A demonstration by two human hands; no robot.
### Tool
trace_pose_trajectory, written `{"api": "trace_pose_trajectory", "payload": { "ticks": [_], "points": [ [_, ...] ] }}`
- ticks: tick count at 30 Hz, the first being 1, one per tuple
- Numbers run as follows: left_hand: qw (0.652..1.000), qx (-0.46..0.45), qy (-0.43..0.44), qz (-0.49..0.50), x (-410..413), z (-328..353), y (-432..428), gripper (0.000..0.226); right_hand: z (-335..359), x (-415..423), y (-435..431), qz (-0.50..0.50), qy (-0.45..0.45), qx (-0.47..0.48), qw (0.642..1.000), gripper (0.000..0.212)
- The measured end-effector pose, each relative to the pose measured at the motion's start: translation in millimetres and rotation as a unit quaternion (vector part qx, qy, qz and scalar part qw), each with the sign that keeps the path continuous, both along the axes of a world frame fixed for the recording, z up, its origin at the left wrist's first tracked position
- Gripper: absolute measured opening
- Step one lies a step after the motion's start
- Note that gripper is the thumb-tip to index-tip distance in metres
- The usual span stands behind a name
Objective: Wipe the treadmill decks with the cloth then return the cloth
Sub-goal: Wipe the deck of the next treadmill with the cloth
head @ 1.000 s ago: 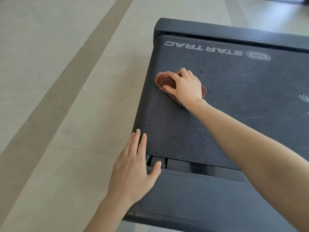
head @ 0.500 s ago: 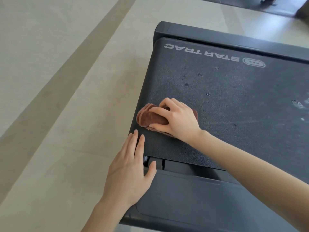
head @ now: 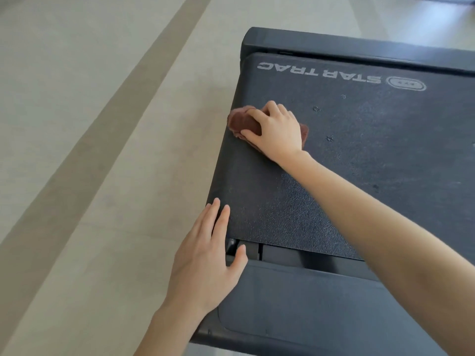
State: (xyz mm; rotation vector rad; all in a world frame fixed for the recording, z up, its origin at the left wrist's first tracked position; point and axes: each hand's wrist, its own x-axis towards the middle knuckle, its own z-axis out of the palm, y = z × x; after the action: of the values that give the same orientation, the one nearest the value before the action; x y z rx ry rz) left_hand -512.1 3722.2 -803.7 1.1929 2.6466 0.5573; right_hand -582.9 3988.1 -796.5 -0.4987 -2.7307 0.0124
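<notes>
A dark treadmill deck (head: pixel 372 155) with white STAR TRAC lettering fills the right half of the view. A bunched brown cloth (head: pixel 243 122) lies on the belt close to its left edge. My right hand (head: pixel 276 129) presses down on the cloth, fingers curled over it, and covers most of it. My left hand (head: pixel 205 258) rests flat with fingers spread on the deck's near left corner, holding nothing. Small pale spots dot the belt to the right of the cloth.
The dark plastic end cover (head: pixel 308 312) of the treadmill sits nearest me, with a gap between it and the belt. Pale floor (head: pixel 90 124) with a darker diagonal stripe lies to the left. Another dark machine edge shows at the top right corner.
My right hand slid the cloth toward me along the belt's left edge, then pushed it away again to about mid-belt. My left hand stayed on the corner.
</notes>
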Motion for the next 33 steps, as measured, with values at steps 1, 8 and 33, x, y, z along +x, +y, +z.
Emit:
{"api": "trace_pose_trajectory", "payload": {
  "ticks": [1, 8, 33],
  "points": [
    [1.0, 0.002, -0.003, -0.004, -0.5, -0.8, -0.1, 0.069, 0.9, 17.4, -7.3, 0.009, -0.001, -0.011, 1.0, 0.047],
    [0.998, 0.001, 0.045, -0.033, -6.2, -1.4, 17.4, 0.067, -5.4, 192.7, -48.3, 0.062, 0.023, 0.005, 0.998, 0.041],
    [0.994, -0.02, 0.078, -0.071, -19.2, -6.7, 76.4, 0.081, -0.8, 180.7, -4.4, -0.027, 0.003, 0.001, 1.0, 0.048]
  ]
}}
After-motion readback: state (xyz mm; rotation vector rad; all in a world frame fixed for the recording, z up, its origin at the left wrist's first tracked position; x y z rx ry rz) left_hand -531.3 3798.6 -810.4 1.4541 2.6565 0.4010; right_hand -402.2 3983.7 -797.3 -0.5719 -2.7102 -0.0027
